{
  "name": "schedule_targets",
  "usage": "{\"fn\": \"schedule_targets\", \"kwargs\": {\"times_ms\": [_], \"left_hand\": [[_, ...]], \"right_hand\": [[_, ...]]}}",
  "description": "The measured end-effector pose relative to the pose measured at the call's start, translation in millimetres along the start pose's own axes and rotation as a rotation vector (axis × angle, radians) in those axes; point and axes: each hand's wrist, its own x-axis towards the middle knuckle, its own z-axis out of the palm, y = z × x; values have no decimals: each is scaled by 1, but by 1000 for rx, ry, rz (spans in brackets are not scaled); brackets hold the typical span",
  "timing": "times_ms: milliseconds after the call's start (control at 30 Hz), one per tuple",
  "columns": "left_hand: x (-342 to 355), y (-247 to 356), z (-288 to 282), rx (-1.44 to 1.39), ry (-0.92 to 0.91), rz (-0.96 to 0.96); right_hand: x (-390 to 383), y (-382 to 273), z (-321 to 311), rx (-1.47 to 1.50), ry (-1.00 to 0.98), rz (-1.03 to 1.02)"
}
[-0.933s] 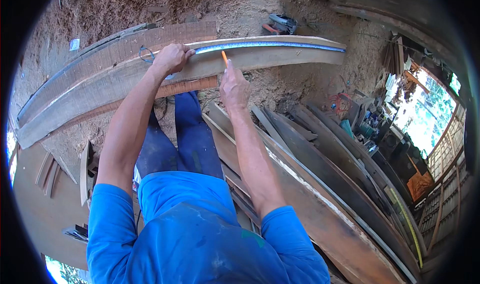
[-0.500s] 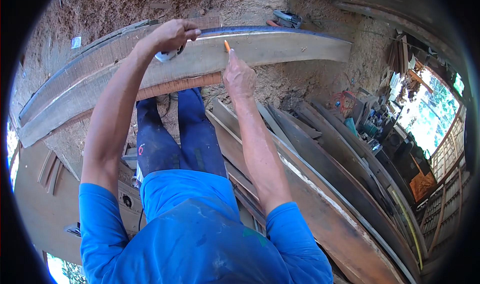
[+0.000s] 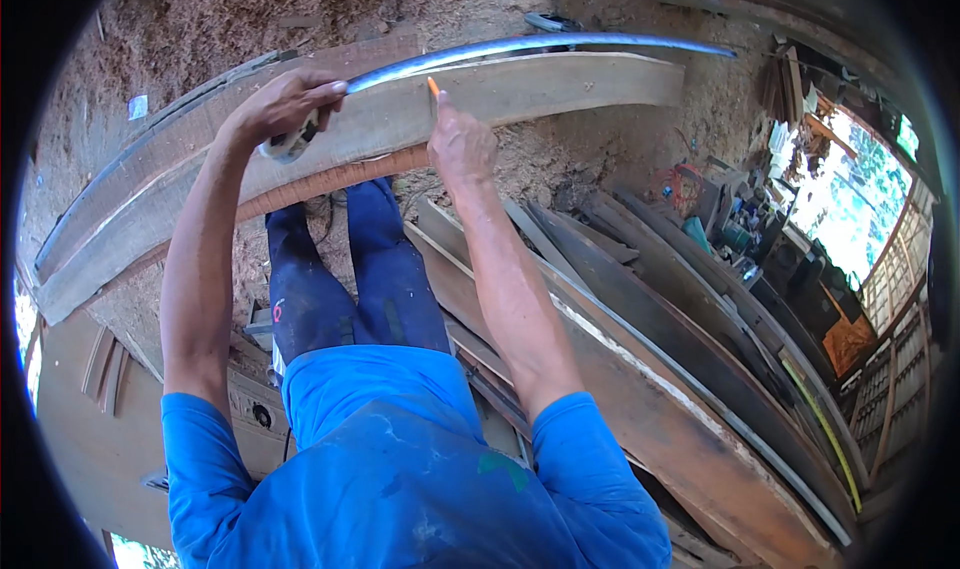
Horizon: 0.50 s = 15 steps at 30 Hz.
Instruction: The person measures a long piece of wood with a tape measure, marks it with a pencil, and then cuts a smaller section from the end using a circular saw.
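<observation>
Long boards point(image 3: 630, 419) and ground point(image 3: 570, 164) strewn with shavings point(image 3: 200, 24) show a woodworking workshop.

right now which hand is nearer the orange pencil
Right: the right hand holds the orange pencil; the left hand is apart, left of it, holding the tape measure.

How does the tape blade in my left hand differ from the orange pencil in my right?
The tape blade is long and bluish; the pencil shows only a short orange length. The blade runs rightward from your left hand, while the pencil points mostly away from you, out of your right hand. Both are slim, and each is held in one hand.
</observation>
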Motion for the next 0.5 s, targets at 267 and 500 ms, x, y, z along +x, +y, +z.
{"fn": "schedule_targets", "kwargs": {"times_ms": [267,500], "left_hand": [[-81,-48,-15,118,75,-97],[-239,-157,-51,211,125,-215]], "right_hand": [[-196,14,-8,15,-512,199],[-242,-16,-8,133,-474,364]]}}
